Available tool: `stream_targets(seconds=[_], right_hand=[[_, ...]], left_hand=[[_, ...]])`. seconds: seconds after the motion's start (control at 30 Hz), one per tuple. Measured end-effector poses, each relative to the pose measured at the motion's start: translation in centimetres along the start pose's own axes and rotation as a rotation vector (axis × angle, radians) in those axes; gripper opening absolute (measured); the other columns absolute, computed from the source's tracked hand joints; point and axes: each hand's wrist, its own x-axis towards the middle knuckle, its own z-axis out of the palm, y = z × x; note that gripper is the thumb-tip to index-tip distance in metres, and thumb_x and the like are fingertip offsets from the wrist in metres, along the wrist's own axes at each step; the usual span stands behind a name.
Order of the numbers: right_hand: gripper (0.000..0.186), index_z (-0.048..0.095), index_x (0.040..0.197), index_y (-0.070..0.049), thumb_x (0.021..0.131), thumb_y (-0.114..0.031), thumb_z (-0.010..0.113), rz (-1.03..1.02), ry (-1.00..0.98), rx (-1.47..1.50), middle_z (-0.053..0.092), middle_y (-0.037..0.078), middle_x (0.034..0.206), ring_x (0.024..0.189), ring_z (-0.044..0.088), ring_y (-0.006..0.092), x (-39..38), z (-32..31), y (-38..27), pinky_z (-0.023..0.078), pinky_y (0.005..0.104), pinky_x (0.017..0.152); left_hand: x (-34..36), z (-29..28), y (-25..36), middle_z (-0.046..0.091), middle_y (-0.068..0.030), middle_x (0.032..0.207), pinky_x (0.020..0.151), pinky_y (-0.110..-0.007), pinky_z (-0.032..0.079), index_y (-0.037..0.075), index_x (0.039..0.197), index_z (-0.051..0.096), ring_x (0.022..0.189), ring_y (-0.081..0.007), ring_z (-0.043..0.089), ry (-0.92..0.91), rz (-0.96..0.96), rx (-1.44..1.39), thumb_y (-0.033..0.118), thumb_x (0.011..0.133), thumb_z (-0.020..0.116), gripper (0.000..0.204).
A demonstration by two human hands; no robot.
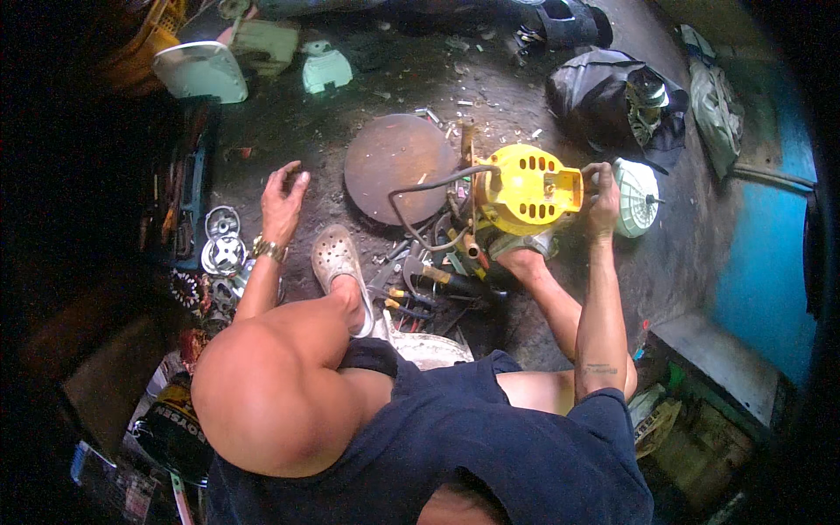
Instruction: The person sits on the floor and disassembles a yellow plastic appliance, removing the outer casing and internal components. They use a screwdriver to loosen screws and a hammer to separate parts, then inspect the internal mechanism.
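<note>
Right of centre, the right hand (602, 197) has fingers curled round the right end of the yellow, rounded, slotted, hard-shelled housing (516, 194), a one-sided hold probably steadier if the left hand (283, 206), loosely open and empty centre-left, supported its opposite end.
</note>
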Motion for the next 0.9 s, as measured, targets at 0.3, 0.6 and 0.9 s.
stream_targets(seconds=[0.3, 0.6, 0.9], right_hand=[[0.022, 0.067, 0.083, 0.0, 0.088, -0.022, 0.066, -0.288, -0.099, -0.317, 0.067, 0.017, 0.081, 0.079, 0.062, 0.0332, -3.1, 8.1, -7.0, 0.045, 0.0419, 0.079], [0.031, 0.061, 0.07, -0.003, 0.093, -0.024, 0.06, -0.293, -0.554, -0.436, 0.057, 0.018, 0.062, 0.055, 0.059, 0.0334, -0.5, 11.1, -9.8, 0.044, 0.0422, 0.056], [0.031, 0.068, 0.074, -0.008, 0.093, -0.03, 0.057, -0.322, -0.22, -0.684, 0.067, 0.019, 0.067, 0.06, 0.067, 0.0373, 1.6, 23.8, -10.6, 0.055, 0.0483, 0.059]], left_hand=[[-1.1, 0.8, 6.0, 0.068, -0.0091, 0.118, 0.093, -0.032, 0.048, 0.004, 0.127, 0.065, 0.108, -0.0182, 0.061, -0.325, -0.22, -0.255, 0.04, 0.104, 0.055, 0.045], [-2.0, -0.5, 4.7, 0.066, -0.0116, 0.118, 0.095, -0.035, 0.049, 0.003, 0.117, 0.068, 0.111, -0.0236, 0.062, -0.141, -0.099, -0.012, 0.029, 0.099, 0.064, 0.032], [0.8, -1.9, 9.1, 0.067, -0.0128, 0.117, 0.093, -0.036, 0.049, 0.004, 0.113, 0.069, 0.11, -0.0278, 0.063, 0.01, 0.129, -0.087, 0.021, 0.095, 0.068, 0.024]])
